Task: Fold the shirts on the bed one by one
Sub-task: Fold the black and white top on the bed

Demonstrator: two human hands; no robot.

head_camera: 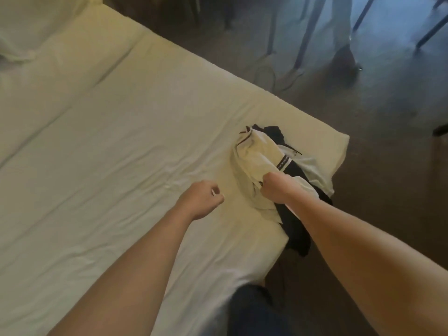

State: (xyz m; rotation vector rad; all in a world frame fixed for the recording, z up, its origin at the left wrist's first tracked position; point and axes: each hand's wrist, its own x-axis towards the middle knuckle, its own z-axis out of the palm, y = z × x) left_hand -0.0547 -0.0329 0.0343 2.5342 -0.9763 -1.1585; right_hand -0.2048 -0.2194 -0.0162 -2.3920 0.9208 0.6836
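A heap of shirts lies at the bed's near right corner. On top is a cream shirt point(252, 156) with dark trim and a black printed band. Under it a black shirt point(294, 229) hangs over the bed's edge. A second pale shirt point(312, 170) shows at the right. My right hand point(275, 187) grips a bunch of the cream shirt's cloth in a fist. My left hand point(202, 198) hovers over the sheet to the left of the heap, fingers curled, holding nothing that I can make out.
The bed point(109, 141) is covered by a pale wrinkled sheet, with a pillow point(31, 27) at the far left. Dark floor lies right of the bed, with chair and table legs point(308, 32) at the back. My dark trouser leg point(252, 311) is at the bottom.
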